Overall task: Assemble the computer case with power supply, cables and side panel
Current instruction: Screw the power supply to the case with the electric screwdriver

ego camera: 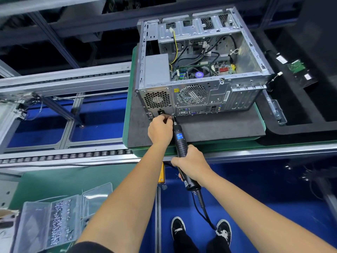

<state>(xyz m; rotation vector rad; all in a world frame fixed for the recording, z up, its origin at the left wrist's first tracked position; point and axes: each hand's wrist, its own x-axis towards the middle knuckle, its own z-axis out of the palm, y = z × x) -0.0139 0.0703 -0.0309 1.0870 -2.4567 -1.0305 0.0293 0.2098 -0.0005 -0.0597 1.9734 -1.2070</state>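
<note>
Fastening the power supply (158, 99) into the computer case (200, 70) on the desk (209, 128): right hand (191, 164) gripped the electric screwdriver (179, 137); left hand (160, 127) apparently pinched its tip. Side panel remained unfitted.

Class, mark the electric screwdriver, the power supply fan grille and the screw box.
electric screwdriver (179, 137), head view, black barrel
power supply fan grille (157, 99), head view, centre of mesh
screw box (49, 221), head view, clear lid
</note>
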